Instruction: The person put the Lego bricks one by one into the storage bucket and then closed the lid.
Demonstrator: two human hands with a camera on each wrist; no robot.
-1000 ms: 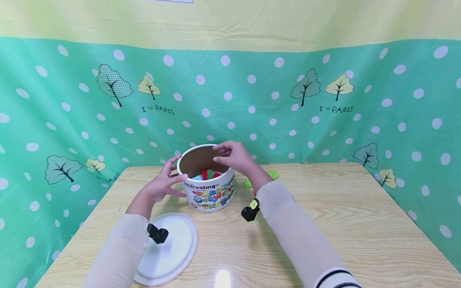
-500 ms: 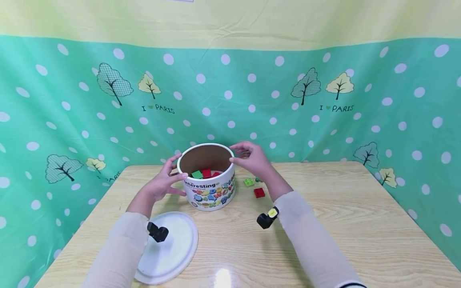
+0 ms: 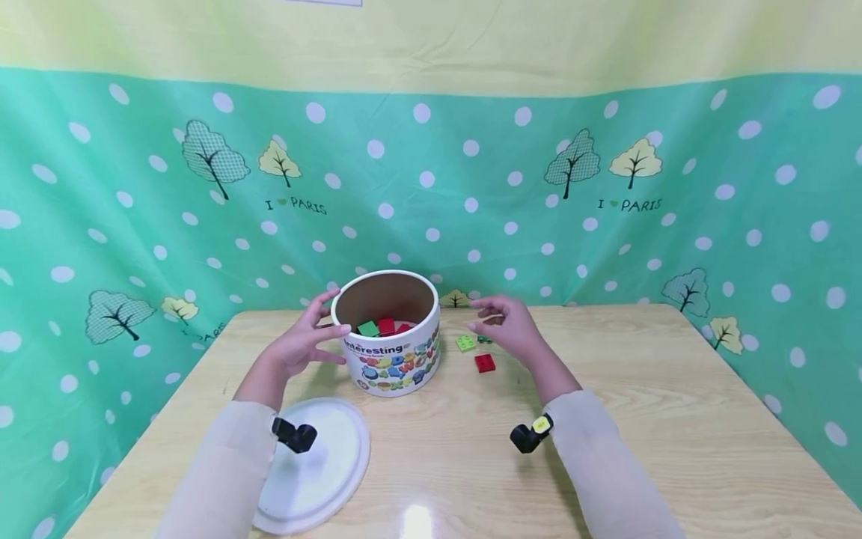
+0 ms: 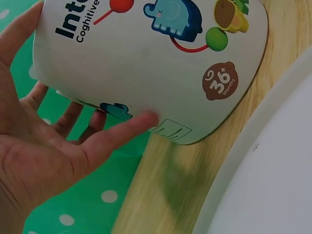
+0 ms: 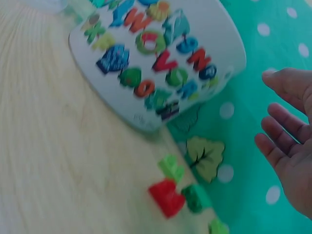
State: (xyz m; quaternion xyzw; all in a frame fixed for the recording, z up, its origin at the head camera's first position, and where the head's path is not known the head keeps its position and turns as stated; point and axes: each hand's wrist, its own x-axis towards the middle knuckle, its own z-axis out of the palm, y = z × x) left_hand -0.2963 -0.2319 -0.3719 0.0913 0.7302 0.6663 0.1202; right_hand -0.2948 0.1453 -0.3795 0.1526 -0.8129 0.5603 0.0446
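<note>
My left hand [image 3: 296, 346] rests spread against the left side of a white printed bucket [image 3: 393, 367], thumb at the rim. In the left wrist view, its fingers lie along the bucket wall and the palm stands off it. Inside the bucket are a green block [image 3: 368, 329] and red blocks [image 3: 387, 326]. My right hand [image 3: 509, 326] hovers right of the bucket with loosely bent fingers, holding nothing. Close by on the table lie a red brick [image 3: 484, 363], a light green brick [image 3: 465, 343] and a dark green brick [image 3: 483, 339], partly behind the hand.
A round white lid [image 3: 323, 464] lies on the wooden table [image 3: 646, 404], in front of the bucket and under the left forearm. A green dotted curtain [image 3: 431, 202] hangs behind the table. Another light green brick [image 5: 218, 226] shows in the right wrist view.
My right hand has moved right from above the bucket's opening to beside it. A green block now shows inside, and the bricks on the table have come into sight. My left hand stays put.
</note>
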